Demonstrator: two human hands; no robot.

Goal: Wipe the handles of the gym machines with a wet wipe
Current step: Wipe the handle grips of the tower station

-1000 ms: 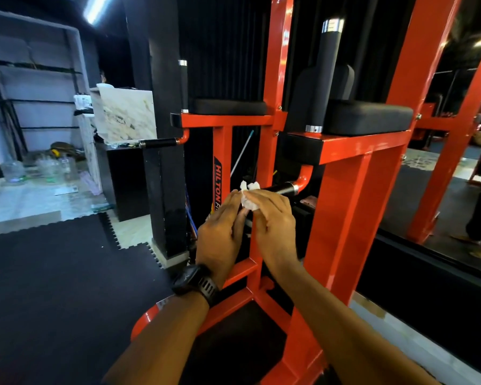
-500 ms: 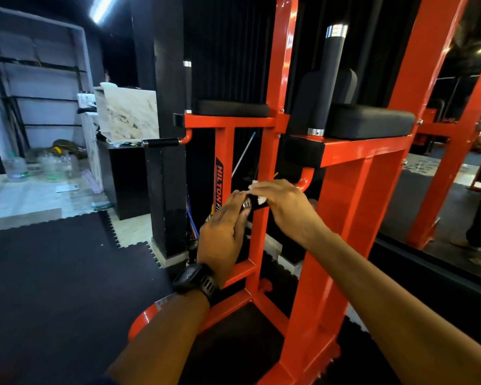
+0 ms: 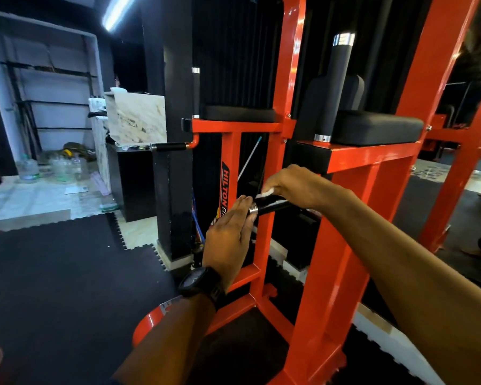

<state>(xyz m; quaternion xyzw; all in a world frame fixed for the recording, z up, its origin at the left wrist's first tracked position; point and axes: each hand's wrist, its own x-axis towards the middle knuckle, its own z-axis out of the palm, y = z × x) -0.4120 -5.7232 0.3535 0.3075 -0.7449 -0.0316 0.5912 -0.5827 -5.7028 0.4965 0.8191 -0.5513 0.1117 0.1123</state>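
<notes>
Since the earlier frame our right hand (image 3: 292, 187) has carried the wet wipe (image 3: 265, 193) further along the handle (image 3: 271, 205), away from its chrome end, so more black grip shows; our left hand (image 3: 229, 232) has stayed at that end. Above the handle sit a black arm pad (image 3: 375, 127) and an upright grip (image 3: 336, 87); left of the handle, well apart, a second handle (image 3: 168, 146) juts from the orange machine frame (image 3: 325, 259); our right hand hides the handle's inner stretch. Right fingers curl over the handle, clamping the wipe on top; left fingers lie straight and together, touching the chrome end; a watch (image 3: 202, 284) circles the left wrist.
</notes>
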